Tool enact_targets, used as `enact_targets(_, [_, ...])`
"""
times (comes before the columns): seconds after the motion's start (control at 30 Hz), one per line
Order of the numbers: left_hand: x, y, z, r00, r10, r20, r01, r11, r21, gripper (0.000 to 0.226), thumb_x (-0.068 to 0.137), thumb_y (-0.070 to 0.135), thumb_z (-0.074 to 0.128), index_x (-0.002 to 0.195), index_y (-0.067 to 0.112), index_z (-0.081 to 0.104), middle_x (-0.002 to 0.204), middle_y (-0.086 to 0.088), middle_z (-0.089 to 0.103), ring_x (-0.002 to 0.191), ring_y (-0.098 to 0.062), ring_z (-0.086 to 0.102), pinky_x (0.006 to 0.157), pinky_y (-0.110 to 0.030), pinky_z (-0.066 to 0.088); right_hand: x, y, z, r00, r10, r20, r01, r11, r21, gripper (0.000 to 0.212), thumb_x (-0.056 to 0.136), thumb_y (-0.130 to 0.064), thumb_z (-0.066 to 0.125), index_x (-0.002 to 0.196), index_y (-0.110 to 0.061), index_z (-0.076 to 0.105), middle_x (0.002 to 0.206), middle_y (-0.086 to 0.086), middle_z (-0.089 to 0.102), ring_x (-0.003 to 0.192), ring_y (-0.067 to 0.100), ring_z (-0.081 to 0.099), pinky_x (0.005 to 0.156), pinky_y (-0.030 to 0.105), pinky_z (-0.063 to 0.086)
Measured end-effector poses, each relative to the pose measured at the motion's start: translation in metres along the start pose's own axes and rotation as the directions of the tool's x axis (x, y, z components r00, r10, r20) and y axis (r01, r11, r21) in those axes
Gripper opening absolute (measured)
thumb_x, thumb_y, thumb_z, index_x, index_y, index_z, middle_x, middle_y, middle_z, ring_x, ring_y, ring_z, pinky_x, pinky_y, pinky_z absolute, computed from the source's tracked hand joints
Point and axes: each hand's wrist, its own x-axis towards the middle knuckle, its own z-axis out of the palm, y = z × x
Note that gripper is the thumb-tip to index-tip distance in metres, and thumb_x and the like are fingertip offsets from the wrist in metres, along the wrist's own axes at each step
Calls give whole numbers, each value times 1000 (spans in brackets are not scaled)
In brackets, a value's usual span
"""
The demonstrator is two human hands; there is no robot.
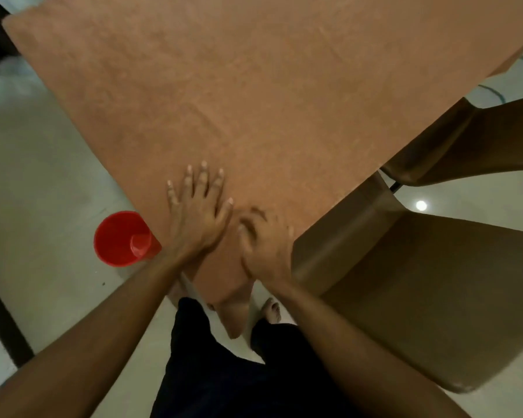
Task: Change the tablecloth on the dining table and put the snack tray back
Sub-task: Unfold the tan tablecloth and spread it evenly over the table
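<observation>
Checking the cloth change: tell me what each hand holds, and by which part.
Left hand holds nothing, lying flat and open on the tablecloth. Right hand is blurred; its grip cannot be told.

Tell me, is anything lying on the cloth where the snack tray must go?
Nothing visible does. The cloth carries only the left hand and right hand at its near corner. No tray is in view.

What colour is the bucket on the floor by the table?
Red. The bucket shows clearly in the head view, left of the tablecloth.
</observation>
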Motion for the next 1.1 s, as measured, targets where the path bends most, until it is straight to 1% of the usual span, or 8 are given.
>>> enact_targets(0.23, [-76, 49, 26, 979, 205, -10, -204, 976, 69, 61, 98, 51, 36, 155, 27, 33, 164, -6, 23, 152, -28, 17, 119, -61, 9, 96, 70, -51, 987, 44, 155, -4, 968, -252, 64, 100, -59, 37, 153, -24, 36, 165, 9, 25, 153, 30, 17, 121, 57, 15])
enact_targets(0.37, [-76, 42, 18, 942, 190, -275, -245, 952, -184, 27, 83, 24, 55, 102, 17, 72, 118, -2, 67, 112, -25, 59, 93, -49, 40, 67, 69, -32, 967, -83, 243, 170, 915, -366, 71, 101, -64, 23, 161, -25, 17, 169, 12, 7, 156, 34, 3, 123, 60, -1])
enact_targets(0.6, [-56, 1, -9, 943, -6, -333, -89, 959, -268, 15, 79, 20, 55, 73, 14, 67, 78, 0, 66, 79, -23, 55, 72, -38, 40, -26, 38, -3, 745, -537, 396, 639, 744, -193, 60, 102, -57, 40, 152, -24, 45, 164, 8, 31, 153, 28, 24, 120, 61, 16])
enact_targets(0.73, [-34, -24, -25, 909, -247, -337, 60, 875, -480, 21, 79, 19, 51, 65, 12, 65, 70, 1, 62, 72, -17, 50, 63, -36, 40, 32, 18, -8, 897, -385, 215, 417, 900, -126, 49, 102, -49, 45, 143, -24, 54, 158, 7, 42, 148, 29, 33, 119, 59, 22])
enact_targets(0.9, [3, -46, -42, 896, -297, -329, 82, 841, -535, 18, 78, 6, 58, 64, 15, 64, 70, 5, 61, 73, -17, 53, 64, -40, 46, 118, 8, 3, 994, 63, 93, -33, 956, -293, 65, 103, -56, 28, 158, -22, 27, 169, 9, 14, 155, 33, 7, 123, 60, -3])
enact_targets(0.97, [33, -66, -56, 890, -283, -357, 47, 837, -545, 18, 77, 10, 56, 60, 17, 56, 67, 2, 60, 72, -23, 54, 65, -43, 46, 124, -34, 37, 980, -35, 194, 102, 932, -349, 71, 100, -58, 25, 160, -20, 23, 169, 12, 10, 155, 39, 5, 119, 61, -11])
enact_targets(1.0, [56, -80, -64, 885, -276, -374, 25, 833, -553, 19, 77, 11, 55, 59, 18, 52, 66, 0, 59, 73, -25, 53, 66, -44, 46, 124, -64, 57, 917, -233, 323, 337, 887, -317, 69, 99, -57, 28, 157, -19, 32, 167, 13, 17, 154, 41, 11, 120, 64, -6])
enact_targets(1.1, [117, -122, -88, 876, -264, -403, -4, 832, -554, 16, 79, 11, 56, 68, 22, 53, 76, 0, 63, 82, -27, 56, 74, -44, 49, 138, -119, 93, 470, -700, 538, 836, 548, -17, 46, 97, -50, 47, 131, -24, 64, 145, 7, 54, 141, 34, 39, 117, 56, 20])
